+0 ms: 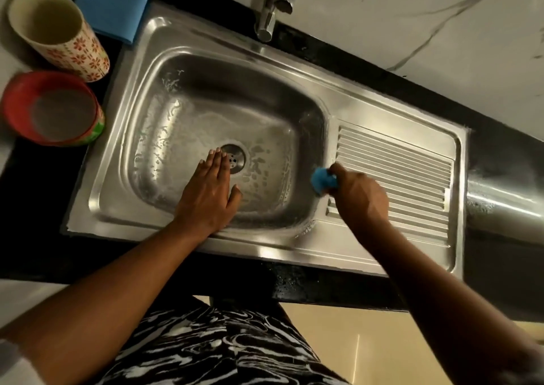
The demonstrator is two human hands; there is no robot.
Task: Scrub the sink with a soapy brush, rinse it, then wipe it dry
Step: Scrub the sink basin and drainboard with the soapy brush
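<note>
counter (35, 237): black, runs diagonally from lower left to right edge of frame; white marbled wall above it, upper right.
sink (206, 43): stainless, fills centre of frame; basin on the left part, ribbed drainboard (412, 173) on the right part; soapy streaks and foam patches over basin floor and walls.
tap (266, 17): top centre, spout over back rim of sink; no water visible from it.
cup (56, 34): upper left, cream with red flower print, tilted in view, open mouth up; on counter left of sink.
blue cloth (117, 2): top left, folded flat, just behind cup and touching sink's back corner.
red bowl (53, 108): left edge, just below cup; grey contents, cannot tell what.
left hand (209, 190): centre, flat and open, fingers together, palm down over basin floor; fingertips beside drain (237, 158); gripping nothing.
right hand (360, 196): centre right, closed around brush, over the ridge between basin and drainboard.
brush (323, 180): blue, small, mostly hidden by right hand; visible end at basin's right rim, touching or just above metal, cannot tell which.
</note>
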